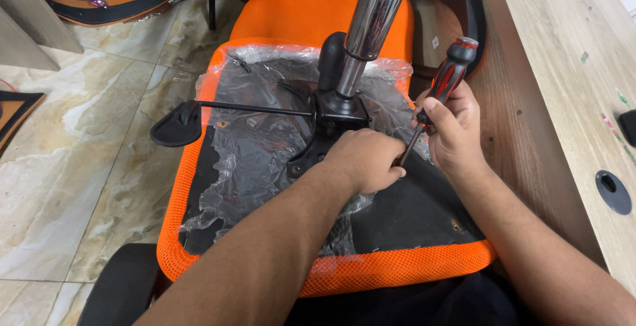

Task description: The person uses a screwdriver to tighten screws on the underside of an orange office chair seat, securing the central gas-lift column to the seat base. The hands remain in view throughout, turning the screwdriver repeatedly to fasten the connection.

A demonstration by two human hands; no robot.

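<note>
The seat (397,266) has an orange mesh cloth edge and a matt black underside, covered with crinkled, glossy clear plastic film (258,147). The column (377,8) is polished chrome metal. The screwdriver (444,81) has a smooth red and black plastic handle. The bench (563,67) looks like matt wood, the floor (86,140) glossy marble tile.

Centre of upturned orange seat (199,167) blocked by black mechanism plate (331,117) and chrome gas column (374,14) rising toward camera. Left approach crossed by lever rod with paddle handle (175,124). Right flank hemmed in by wooden desk (556,54), just beside right hand (454,130). Crinkled plastic wrap (252,154) spread over underside. Open room seen over marble floor (73,167), left of seat.
</note>
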